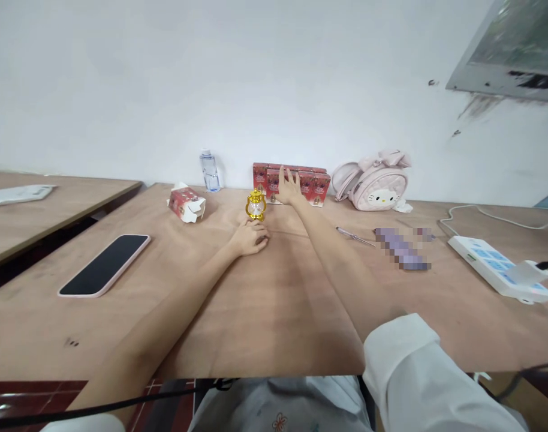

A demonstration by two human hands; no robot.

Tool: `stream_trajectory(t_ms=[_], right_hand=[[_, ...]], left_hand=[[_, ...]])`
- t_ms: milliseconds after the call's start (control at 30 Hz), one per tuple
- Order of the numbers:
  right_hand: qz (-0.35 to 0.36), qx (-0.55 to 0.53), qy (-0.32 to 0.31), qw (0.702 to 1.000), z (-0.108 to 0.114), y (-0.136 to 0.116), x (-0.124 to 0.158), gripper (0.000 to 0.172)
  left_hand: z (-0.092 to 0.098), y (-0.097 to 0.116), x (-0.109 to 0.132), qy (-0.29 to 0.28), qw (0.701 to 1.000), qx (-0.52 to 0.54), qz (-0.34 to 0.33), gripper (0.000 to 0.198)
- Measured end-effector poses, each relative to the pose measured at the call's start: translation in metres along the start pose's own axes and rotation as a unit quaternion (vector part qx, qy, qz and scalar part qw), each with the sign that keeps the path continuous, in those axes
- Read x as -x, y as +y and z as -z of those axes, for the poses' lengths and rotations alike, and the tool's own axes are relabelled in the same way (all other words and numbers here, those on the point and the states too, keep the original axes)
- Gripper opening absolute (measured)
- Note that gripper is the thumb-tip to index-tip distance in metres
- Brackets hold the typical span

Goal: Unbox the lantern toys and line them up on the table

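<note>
A small gold toy lantern (256, 206) with a clear middle stands upright near the centre of the table. My left hand (250, 237) rests on the wood just in front of its base, fingers loosely bent and thumb apart; whether it touches the lantern I cannot tell. Further back, my right hand (289, 188) reaches to a row of red printed boxes (306, 185) by the wall. Its fingers are spread upward across the front of the boxes. An opened red box (185, 203) with white torn flaps lies on its side to the left.
A clear bottle (209, 171) stands at the back left, a phone (105, 266) nearer me. On the right are a pink cat-face bag (377, 183), a thin screwdriver (355, 236), a blurred purple item (400, 248) and a white power strip (499, 267) with cables.
</note>
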State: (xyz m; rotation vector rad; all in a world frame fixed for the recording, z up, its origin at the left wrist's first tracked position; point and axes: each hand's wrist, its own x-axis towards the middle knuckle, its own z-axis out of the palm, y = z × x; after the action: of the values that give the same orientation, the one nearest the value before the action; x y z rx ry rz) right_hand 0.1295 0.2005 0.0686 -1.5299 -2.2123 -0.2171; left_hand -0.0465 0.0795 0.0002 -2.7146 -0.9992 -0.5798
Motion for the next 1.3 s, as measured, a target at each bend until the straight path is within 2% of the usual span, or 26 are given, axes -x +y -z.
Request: stream_trajectory(t_ms=[100,233,367,500,667,767,900,1033,1100,1200,1300], right_hand=[[0.0,0.009,-0.019,1.0,-0.008,0.0,0.01,0.087],[-0.006,0.001,0.039,0.999,-0.014,0.005,0.022,0.076],[0.029,0.009,0.045,0.999,-0.006,0.006,0.011,0.083],[0.001,-0.001,0.025,1.0,0.005,-0.002,-0.005,0.085],[0.053,0.012,0.064,0.996,0.011,-0.015,0.0,0.058],[0.076,0.024,0.068,0.994,0.009,-0.021,0.012,0.054],[0.059,0.004,0.058,0.997,-0.005,-0.027,0.045,0.052],[0.035,-0.058,0.126,0.99,-0.02,-0.021,0.093,0.052],[-0.021,-0.127,0.163,0.978,-0.022,-0.012,0.113,0.055],[-0.08,-0.262,0.243,0.93,-0.018,0.005,0.134,0.056],[-0.128,-0.399,0.242,0.875,-0.014,0.015,0.151,0.051]], left_hand=[[0.002,0.0,0.001,0.008,1.0,-0.005,0.001,0.023],[0.001,0.0,0.0,0.007,1.0,-0.003,-0.004,0.022],[-0.001,0.001,0.0,0.009,1.0,-0.014,0.003,0.021],[0.0,0.003,0.0,0.016,1.0,-0.022,0.002,0.022],[0.005,0.004,0.001,0.039,0.999,-0.024,0.006,0.024],[0.005,0.003,0.001,0.055,0.998,-0.017,0.019,0.022],[0.003,0.002,0.002,0.084,0.995,-0.022,0.041,0.021],[0.003,0.003,0.003,0.111,0.992,-0.031,0.057,0.024],[0.003,0.003,0.003,0.119,0.99,-0.036,0.067,0.026],[0.003,0.004,0.003,0.135,0.988,-0.027,0.072,0.031],[0.003,0.005,0.002,0.165,0.983,0.037,0.075,0.041]])
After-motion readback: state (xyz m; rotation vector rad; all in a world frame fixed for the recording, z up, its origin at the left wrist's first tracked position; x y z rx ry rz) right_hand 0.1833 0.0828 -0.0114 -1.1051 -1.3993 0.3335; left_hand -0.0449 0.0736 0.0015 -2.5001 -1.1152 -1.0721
